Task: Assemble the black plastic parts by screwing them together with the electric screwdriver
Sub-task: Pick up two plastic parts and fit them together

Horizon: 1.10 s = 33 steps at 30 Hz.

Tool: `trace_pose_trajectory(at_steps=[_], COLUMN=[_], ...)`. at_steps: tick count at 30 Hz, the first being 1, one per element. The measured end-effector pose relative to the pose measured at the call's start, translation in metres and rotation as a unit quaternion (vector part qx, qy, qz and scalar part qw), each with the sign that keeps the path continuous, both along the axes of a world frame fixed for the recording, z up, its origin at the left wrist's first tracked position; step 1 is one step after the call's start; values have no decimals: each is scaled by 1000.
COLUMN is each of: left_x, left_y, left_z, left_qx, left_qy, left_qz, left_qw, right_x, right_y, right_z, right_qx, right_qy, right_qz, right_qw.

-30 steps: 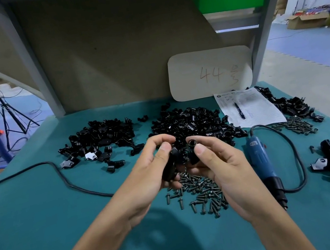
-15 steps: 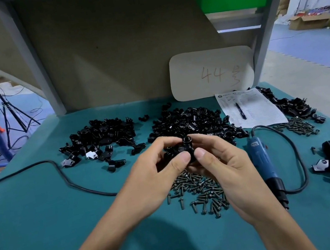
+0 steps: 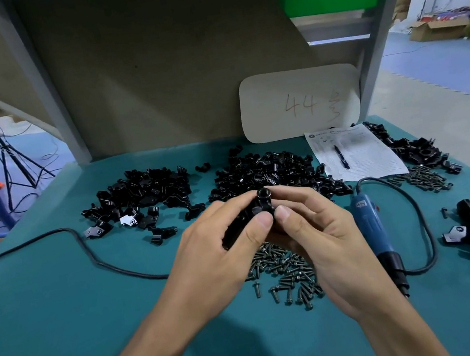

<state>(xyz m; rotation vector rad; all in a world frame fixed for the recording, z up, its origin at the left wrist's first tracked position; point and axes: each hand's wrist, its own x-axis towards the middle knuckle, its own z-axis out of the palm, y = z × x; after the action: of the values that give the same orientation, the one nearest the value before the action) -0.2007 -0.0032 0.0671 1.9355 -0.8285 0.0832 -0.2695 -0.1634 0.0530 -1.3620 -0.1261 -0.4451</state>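
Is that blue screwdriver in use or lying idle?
Lying idle. The blue screwdriver rests flat on the table; the left hand and right hand grip black parts.

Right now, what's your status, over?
Left hand and right hand both pinch the black plastic parts together. Electric screwdriver lies beside the right hand, unheld. Nothing blocks the reach to it.

Handwritten "44" on a pale board, all other print too fine to read

The rounded beige board point(image 3: 300, 102) leaning against the back panel carries "44" in thin reddish-brown strokes, followed to the right by a scrawled mark that cannot be made out; the printed sheet point(image 3: 361, 155) lying below it, with a pen point(image 3: 340, 156) on top, has a round emblem and a header line at its top left but its text is illegible; the blue electric screwdriver point(image 3: 372, 225) bears a small label point(image 3: 361, 203) near its cord end, also unreadable
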Motion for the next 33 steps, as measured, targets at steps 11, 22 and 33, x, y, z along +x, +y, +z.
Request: trace_pose_trajectory(at_steps=[11, 22, 33], left_x=[-13, -17, -19], left_y=[3, 1, 0], left_z=[21, 25, 29], left_qx=[62, 53, 53], left_qy=[-100, -108, -97], left_qz=[-25, -38, -60], left_qw=[993, 992, 992], right_x=[-10, -15, -16], right_y=[5, 5, 6], right_z=[17, 19, 19], right_qx=[14, 23, 30], right_qy=[-52, -60, -62], right_qz=[24, -2, -22], right_qw=[998, 998, 997])
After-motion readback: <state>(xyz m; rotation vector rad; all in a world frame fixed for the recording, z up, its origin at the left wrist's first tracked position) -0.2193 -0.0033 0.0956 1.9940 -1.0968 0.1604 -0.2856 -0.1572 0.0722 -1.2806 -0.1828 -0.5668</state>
